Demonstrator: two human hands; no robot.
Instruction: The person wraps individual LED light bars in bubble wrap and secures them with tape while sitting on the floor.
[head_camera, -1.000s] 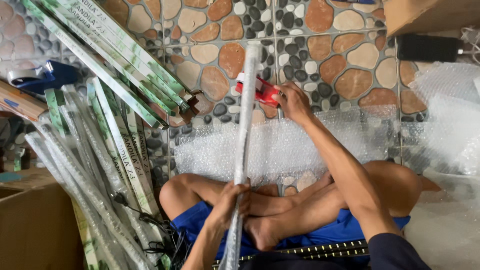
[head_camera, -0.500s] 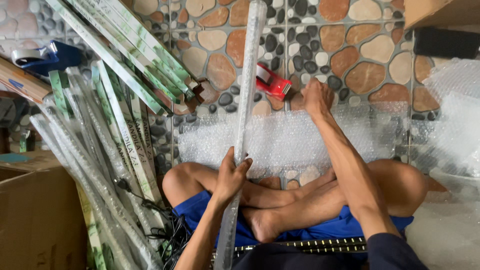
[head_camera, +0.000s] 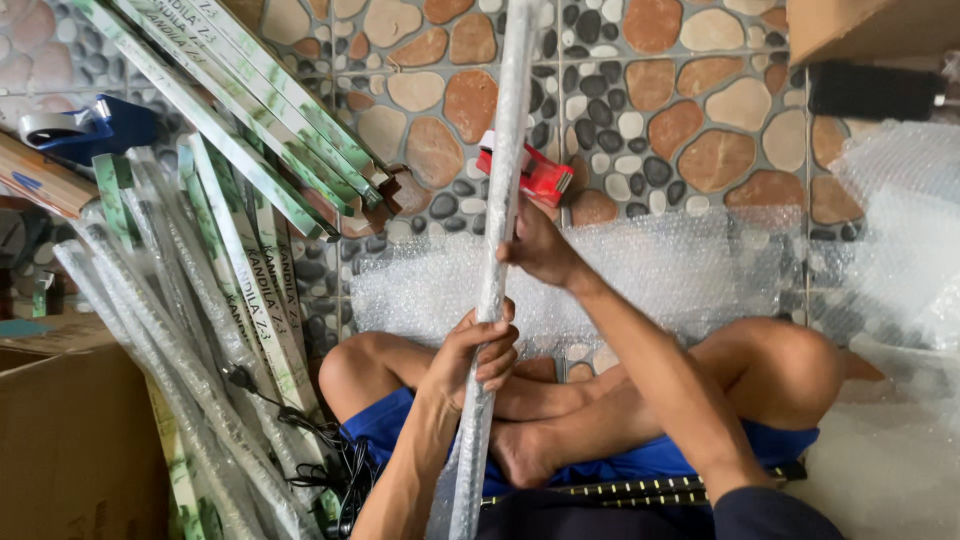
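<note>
A long thin item wrapped in bubble wrap (head_camera: 507, 150) runs from my lap up to the top edge of the view. My left hand (head_camera: 475, 355) grips it low down, above my crossed legs. My right hand (head_camera: 538, 245) holds it higher up, fingers around the wrap. A red tape dispenser (head_camera: 540, 175) lies on the pebble-pattern floor just beyond my right hand, partly hidden behind the wrapped item. A sheet of bubble wrap (head_camera: 670, 265) is spread on the floor in front of my legs.
Several long green-and-white boxed items (head_camera: 250, 120) lean at the left, with several bubble-wrapped ones (head_camera: 170, 340) below them. A blue tape dispenser (head_camera: 95, 125) lies far left. Cardboard boxes sit at bottom left (head_camera: 70, 440) and top right (head_camera: 870, 30). More bubble wrap (head_camera: 900, 250) is at right.
My right hand left the red tape dispenser on the floor and came back to grip the wrapped item. My left hand kept its hold lower down.
</note>
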